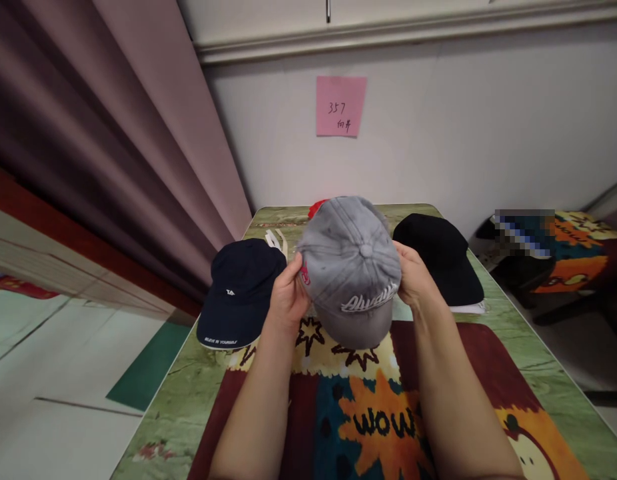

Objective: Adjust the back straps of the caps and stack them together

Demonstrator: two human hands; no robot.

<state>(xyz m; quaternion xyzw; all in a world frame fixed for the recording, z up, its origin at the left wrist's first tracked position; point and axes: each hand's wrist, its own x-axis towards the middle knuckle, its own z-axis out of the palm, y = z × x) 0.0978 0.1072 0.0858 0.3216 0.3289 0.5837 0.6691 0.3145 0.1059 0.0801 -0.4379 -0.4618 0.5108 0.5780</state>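
Note:
A grey baseball cap point(346, 247) with white lettering above its brim is held up over the table by both hands. My left hand point(290, 293) grips its left side, thumb against the crown near a small pink mark. On the opposite side my right hand point(413, 270) is closed on the cap's edge, most of its fingers hidden behind. A navy cap point(246, 283) with small white print lies just left of my left hand. To the right of my right hand lies a black cap point(438, 257). Something red point(316, 207) peeks out behind the grey cap.
A colourful mat point(378, 420) with "WOW" on it covers the near part of the green marbled table point(523, 353). Behind stands a white wall with a pink note point(341, 107). A mauve curtain point(188, 133) hangs at left; a patterned stool point(578, 253) stands at right.

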